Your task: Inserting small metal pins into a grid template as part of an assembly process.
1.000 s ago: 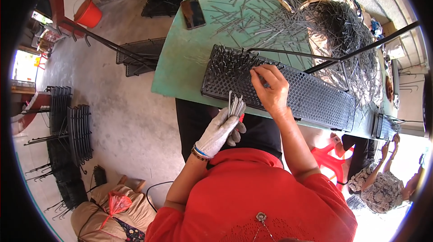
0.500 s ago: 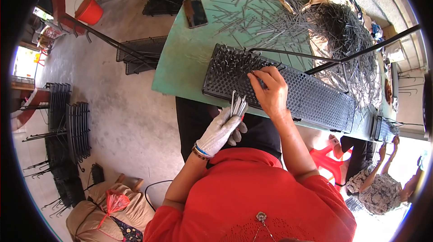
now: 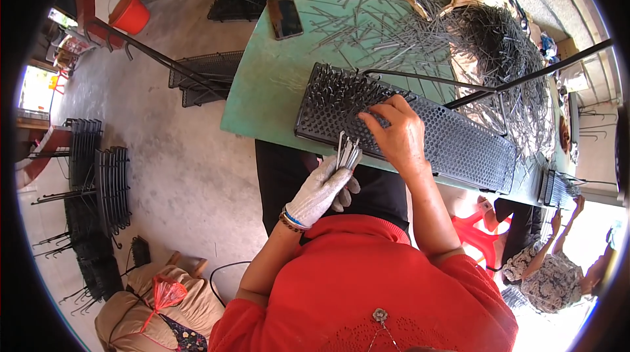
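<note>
Head view: a phone [image 3: 285, 17] lies on the green worktop [image 3: 256, 96]; the gloved left hand [image 3: 319, 191] clasps thin metal rods [image 3: 348, 154]; the bare right hand [image 3: 399, 132], its grip impossible to tell, is at a perforated black panel [image 3: 462, 145] along the near edge.

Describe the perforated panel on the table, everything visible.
The perforated panel is long, narrow, rectangular and dark, metal by its look, with rows of round holes. Dark thin pieces bristle from its left part, some with bent tops; the holes toward its right end look bare. It lies along the near edge of the green table, slanting so its left end sits farther from the person. The bare right hand is over its middle; fingertip contact is unclear.
</note>
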`<state>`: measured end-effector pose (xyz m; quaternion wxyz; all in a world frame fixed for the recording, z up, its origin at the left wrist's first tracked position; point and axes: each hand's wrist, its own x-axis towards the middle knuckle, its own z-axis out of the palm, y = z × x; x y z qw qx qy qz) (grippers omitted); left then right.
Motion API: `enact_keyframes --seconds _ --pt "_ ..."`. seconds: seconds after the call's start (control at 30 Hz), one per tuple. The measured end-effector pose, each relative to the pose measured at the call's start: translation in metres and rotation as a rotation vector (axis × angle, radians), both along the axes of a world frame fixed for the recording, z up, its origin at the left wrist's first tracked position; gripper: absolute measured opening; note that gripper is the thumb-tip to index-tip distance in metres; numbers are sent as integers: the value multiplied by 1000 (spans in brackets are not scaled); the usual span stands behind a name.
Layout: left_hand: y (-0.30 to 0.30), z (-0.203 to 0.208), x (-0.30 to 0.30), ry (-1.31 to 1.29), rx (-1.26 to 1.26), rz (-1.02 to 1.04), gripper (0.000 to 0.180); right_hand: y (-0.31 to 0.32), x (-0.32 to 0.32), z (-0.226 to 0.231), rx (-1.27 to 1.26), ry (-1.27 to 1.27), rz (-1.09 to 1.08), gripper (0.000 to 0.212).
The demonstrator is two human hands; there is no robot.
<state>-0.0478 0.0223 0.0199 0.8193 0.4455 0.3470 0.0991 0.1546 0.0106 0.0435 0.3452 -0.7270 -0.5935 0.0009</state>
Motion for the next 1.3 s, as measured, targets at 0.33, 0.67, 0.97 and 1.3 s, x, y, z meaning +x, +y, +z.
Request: enact_keyframes --seconds 0.33,0.67,0.97,1.3 --pt "2 17 2 2 9 -109 30 -9 1 7 -274 734 382 17" --pt "3 3 -6 2 -145 66 20 9 2 11 103 453 43 14" --pt "0 1 -5 -40 -184 122 32 14 -1 5 230 263 -5 14" --pt "1 -4 -8 -67 -224 128 25 24 -12 -7 415 77 111 21"
